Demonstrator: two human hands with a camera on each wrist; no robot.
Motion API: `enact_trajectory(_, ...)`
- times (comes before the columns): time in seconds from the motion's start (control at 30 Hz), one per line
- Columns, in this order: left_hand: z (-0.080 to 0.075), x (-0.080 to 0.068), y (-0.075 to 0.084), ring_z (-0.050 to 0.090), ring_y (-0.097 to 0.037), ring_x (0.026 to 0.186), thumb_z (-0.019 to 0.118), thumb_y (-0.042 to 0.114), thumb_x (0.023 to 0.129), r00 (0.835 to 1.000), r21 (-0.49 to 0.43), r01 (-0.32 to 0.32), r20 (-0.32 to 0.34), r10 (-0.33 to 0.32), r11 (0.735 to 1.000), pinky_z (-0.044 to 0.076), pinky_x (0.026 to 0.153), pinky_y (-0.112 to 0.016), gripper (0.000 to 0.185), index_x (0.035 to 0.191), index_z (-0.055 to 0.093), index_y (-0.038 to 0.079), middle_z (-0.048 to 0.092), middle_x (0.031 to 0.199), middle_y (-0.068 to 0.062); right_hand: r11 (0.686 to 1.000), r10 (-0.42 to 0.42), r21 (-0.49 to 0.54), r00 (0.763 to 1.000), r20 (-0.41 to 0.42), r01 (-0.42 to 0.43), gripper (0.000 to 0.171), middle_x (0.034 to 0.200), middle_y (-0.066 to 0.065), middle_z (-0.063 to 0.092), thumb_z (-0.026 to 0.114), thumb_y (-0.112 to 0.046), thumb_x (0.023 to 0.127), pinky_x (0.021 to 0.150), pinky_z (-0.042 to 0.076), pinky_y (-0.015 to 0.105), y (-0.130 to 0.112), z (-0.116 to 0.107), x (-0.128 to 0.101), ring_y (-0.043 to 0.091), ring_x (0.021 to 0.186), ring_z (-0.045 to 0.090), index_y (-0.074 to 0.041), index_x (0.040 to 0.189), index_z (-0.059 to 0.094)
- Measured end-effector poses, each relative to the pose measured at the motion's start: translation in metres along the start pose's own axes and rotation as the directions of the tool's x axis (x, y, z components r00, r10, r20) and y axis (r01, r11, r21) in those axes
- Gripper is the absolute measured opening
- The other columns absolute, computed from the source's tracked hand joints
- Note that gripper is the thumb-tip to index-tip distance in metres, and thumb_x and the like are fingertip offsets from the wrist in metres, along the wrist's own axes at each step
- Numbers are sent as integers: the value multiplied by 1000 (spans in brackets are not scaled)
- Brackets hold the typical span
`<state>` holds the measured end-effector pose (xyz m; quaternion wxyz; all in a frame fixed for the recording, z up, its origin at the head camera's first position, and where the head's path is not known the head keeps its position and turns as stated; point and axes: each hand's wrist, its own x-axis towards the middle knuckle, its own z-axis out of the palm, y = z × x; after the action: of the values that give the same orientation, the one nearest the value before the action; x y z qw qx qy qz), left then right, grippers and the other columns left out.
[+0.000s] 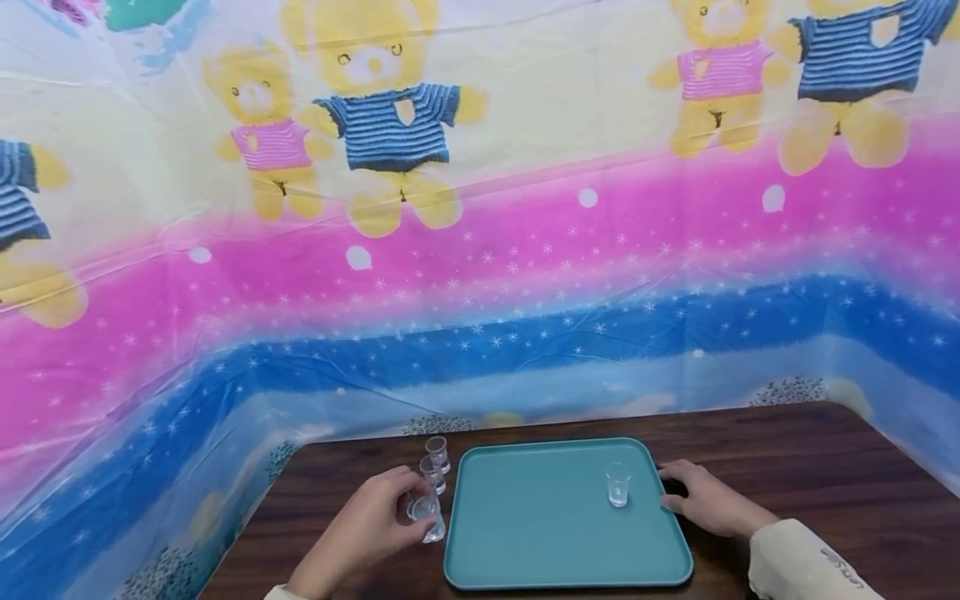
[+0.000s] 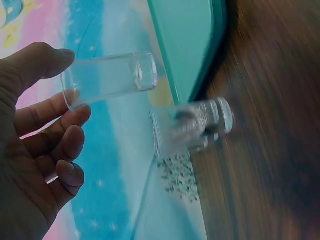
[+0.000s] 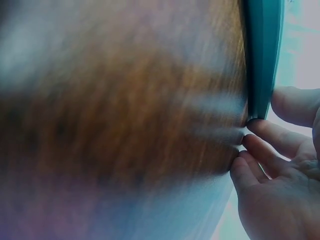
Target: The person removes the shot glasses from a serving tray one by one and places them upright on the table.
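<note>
My left hand (image 1: 381, 518) pinches a small clear shot glass (image 2: 107, 77) near its rim, between thumb and fingers, left of the teal tray (image 1: 547, 550). In the left wrist view the held glass is tilted and looks empty. Just past it, another shot glass (image 2: 192, 125) stands on the table. Two more shot glasses, one nearer (image 1: 432, 477) and one farther (image 1: 437, 455), stand in a row along the tray's left side. My right hand (image 1: 705, 498) holds the tray's right edge, thumb at the rim and fingertips low against its side. One shot glass (image 1: 618, 486) stands on the tray's right part.
The tray lies on a dark wooden table (image 1: 795, 450). Behind and beside the table hangs a printed cloth (image 1: 525, 208) with teddy bears and pink and blue bands.
</note>
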<state>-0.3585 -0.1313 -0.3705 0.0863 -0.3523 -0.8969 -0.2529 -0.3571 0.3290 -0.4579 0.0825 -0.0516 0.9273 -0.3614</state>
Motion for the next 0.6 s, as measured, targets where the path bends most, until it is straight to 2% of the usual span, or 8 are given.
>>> enact_trajectory(0.13, -4, -9, -6, 46, -6, 63, 79, 16, 76, 999, -2, 38, 23, -38, 999, 41, 54, -23, 19, 91, 68, 12, 53, 76, 6, 1000, 9, -5, 1000, -1, -9, 48, 135, 25, 40, 64, -22, 91, 93, 34, 60, 2, 0, 0, 48, 126, 32, 3, 129, 52)
enact_trajectory(0.3, -3, -17, -13, 45, -4, 59, 78, 19, 78, 989, -42, 94, 117, -89, 995, 41, 52, -23, 18, 90, 68, 10, 52, 71, 6, 1000, 20, -4, 1000, -1, -20, 48, 136, 25, 40, 65, -22, 91, 93, 34, 60, 2, 1, 1, 48, 126, 32, 3, 129, 52)
enact_trajectory(0.43, 0, -20, -19, 46, -4, 58, 77, 22, 79, 976, -73, 135, 179, -121, 988, 42, 53, -24, 21, 91, 67, 9, 54, 72, 3, 1000, 17, -9, 1000, -3, -17, 47, 135, 25, 41, 64, -22, 91, 92, 34, 60, 1, 1, 2, 48, 126, 32, 3, 129, 52)
enact_trajectory(0.6, 4, -20, -24, 48, -6, 60, 77, 22, 79, 967, -98, 166, 209, -142, 981, 43, 54, -25, 22, 93, 68, 7, 57, 75, 2, 1000, 19, -13, 1000, -2, -19, 47, 135, 25, 41, 64, -22, 91, 93, 34, 61, -1, 1, 2, 48, 126, 32, 3, 129, 52)
